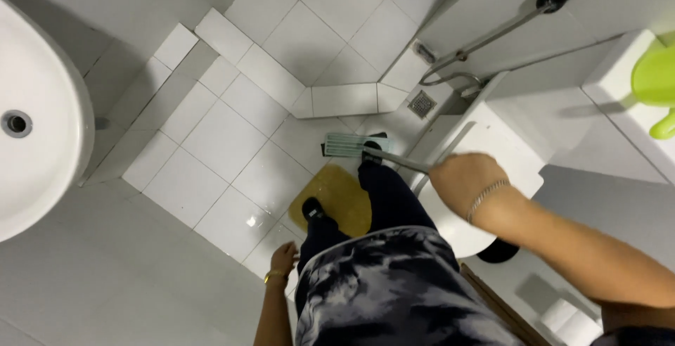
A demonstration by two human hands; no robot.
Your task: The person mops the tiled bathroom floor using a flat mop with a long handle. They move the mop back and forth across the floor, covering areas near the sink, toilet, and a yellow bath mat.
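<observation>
My right hand [464, 179] is closed around the thin grey handle [401, 159] of a long floor brush. Its pale green rectangular head [346, 144] rests on the white tiled floor, just beyond my feet. I stand on a yellow-brown mat [342, 197] in dark trousers and dark shoes. A metal bracelet circles my right wrist. My left hand [283, 257] hangs loose beside my left thigh, holding nothing, with a gold bangle on the wrist.
A white toilet [492, 149] stands right under my right arm. A white basin [35, 114] fills the left edge. A floor drain [421, 103], a chrome hose [485, 40], a green dipper [655, 82] and a paper roll [562, 316] lie to the right.
</observation>
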